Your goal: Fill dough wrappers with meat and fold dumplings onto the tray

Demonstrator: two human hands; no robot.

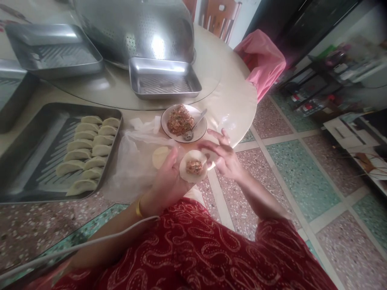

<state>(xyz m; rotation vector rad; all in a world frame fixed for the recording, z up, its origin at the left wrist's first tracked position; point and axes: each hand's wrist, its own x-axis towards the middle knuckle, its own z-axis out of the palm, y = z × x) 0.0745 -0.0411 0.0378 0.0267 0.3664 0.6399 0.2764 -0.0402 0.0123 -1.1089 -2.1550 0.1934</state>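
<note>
My left hand [168, 177] holds a round dumpling wrapper [193, 166] flat on its fingers, with a lump of minced filling in the middle. My right hand [223, 155] touches the wrapper's far right edge with its fingertips. Just beyond the hands stands a white plate [169, 131] heaped with filling, a metal spoon [193, 128] resting in it. A stack of plain wrappers [160, 156] lies on a clear plastic bag [133, 161] beside my left hand. To the left, a metal tray [33, 161] carries several folded dumplings [87, 153] in two rows.
An empty steel tray [165, 78] and another [54, 50] sit on a glass turntable, with a large perforated metal cover [136, 28] behind them. A pink cloth [263, 60] hangs over a chair at the table's far edge. Tiled floor lies to the right.
</note>
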